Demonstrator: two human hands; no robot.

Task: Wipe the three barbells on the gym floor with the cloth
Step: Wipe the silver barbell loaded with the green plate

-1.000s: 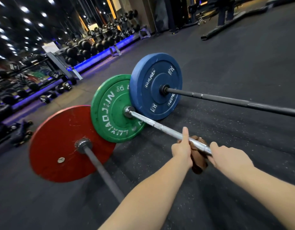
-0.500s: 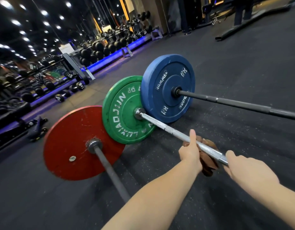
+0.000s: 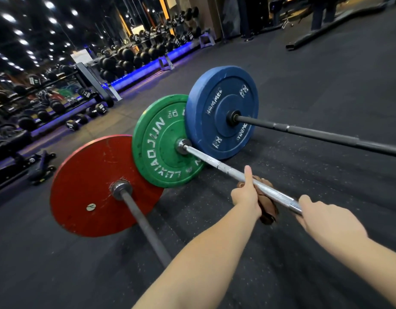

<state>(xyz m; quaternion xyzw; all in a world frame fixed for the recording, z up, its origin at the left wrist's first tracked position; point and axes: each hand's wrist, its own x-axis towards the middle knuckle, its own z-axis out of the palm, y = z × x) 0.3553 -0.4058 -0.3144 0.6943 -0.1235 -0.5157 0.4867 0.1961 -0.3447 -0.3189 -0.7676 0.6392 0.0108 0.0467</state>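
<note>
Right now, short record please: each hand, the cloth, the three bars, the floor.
left hand: grips cloth against silver bar, thumb along it
right hand: grips silver bar, nearer the camera
cloth: brown, hangs below silver bar
silver bar: middle, carries green plate
grey bar: left, red plate, no hand on it
black bar: right, blue plate, no hand on it
floor: dark, speckled

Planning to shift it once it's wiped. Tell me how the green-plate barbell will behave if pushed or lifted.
Likely rolls easily: its round green plate stands on edge on flat floor. Probably heavy to lift, judging by the thick plate and steel shaft. The shaft's knurling, visible near the right hand, should resist slipping.
</note>
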